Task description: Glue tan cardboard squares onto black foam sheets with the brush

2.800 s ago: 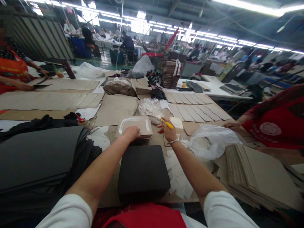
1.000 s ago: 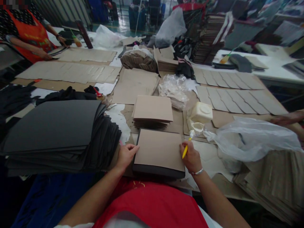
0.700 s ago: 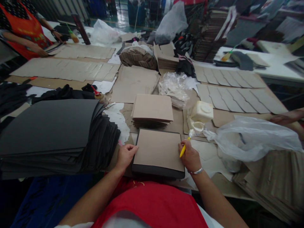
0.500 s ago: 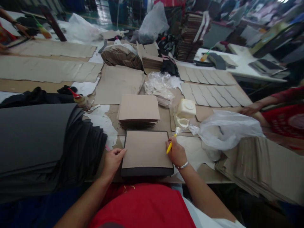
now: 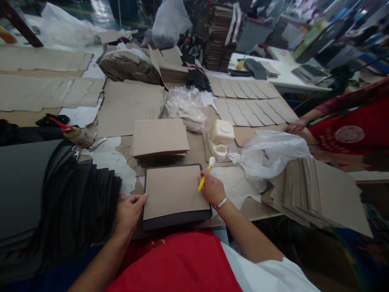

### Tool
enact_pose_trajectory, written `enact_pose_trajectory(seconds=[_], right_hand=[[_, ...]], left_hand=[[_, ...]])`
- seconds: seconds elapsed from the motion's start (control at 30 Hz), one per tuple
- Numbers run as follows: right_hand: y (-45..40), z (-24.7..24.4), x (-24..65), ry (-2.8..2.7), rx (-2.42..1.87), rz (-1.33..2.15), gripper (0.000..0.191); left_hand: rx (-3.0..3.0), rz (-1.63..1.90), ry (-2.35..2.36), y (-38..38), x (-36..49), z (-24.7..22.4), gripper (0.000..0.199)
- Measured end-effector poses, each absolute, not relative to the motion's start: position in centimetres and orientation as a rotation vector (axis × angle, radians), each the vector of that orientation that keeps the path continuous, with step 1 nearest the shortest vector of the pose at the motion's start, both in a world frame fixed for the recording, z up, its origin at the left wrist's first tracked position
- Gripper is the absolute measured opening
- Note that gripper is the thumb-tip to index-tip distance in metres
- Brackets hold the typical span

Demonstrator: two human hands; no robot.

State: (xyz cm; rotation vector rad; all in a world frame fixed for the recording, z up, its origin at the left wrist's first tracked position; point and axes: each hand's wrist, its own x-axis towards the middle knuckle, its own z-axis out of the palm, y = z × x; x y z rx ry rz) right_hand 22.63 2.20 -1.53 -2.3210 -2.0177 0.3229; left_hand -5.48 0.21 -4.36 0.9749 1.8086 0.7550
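A tan cardboard sheet (image 5: 174, 192) lies on a slightly larger black panel (image 5: 176, 221) right in front of me. My left hand (image 5: 129, 213) is at the sheet's left edge, thumb and forefinger closed on it. My right hand (image 5: 214, 188) grips a yellow-handled brush (image 5: 201, 184) and rests by the sheet's right edge. White paste coats the brush's upper end, which points away from me. Just beyond the panel sits a stack of cardboard sheets (image 5: 161, 138). A cream plastic container (image 5: 223, 134) with a cut opening stands to the right of that stack.
Black sheets (image 5: 24, 178) are piled high at my left. On the right lie a clear plastic bag (image 5: 273, 148) and a cardboard pile (image 5: 334, 194). Overlapping card pieces (image 5: 246, 112) cover the table farther off. A co-worker's hand (image 5: 298, 125) touches the table at right.
My view has turned to the right, so the table's things appear farther left. Both hands keep about the same places at the sheet's edges, the brush still in my right hand.
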Motion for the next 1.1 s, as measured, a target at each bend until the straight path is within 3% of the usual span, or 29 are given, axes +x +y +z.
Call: enact_pose_trajectory(seconds=[0.63,0.87,0.97,1.1], right_hand=[[2.5,-1.4,21.9,-2.084,-2.376,0.146,0.029],[2.8,-0.2,21.9,-2.295,-2.403,0.146,0.032],[3.2,1.2,22.3,-2.344,-2.45,0.125,0.04],[3.3,3.2,23.9,-2.26,-2.445,0.074,0.049]], left_hand=[[1.234,0.792,1.753,1.1,-6.4,-4.5,0.032],[1.921,0.425,1.823,1.9,-6.3,-1.7,0.027],[2.433,0.259,1.517,2.1,-5.1,-0.6,0.043],[2.707,-0.077,1.143,2.1,-2.5,0.3,0.035]])
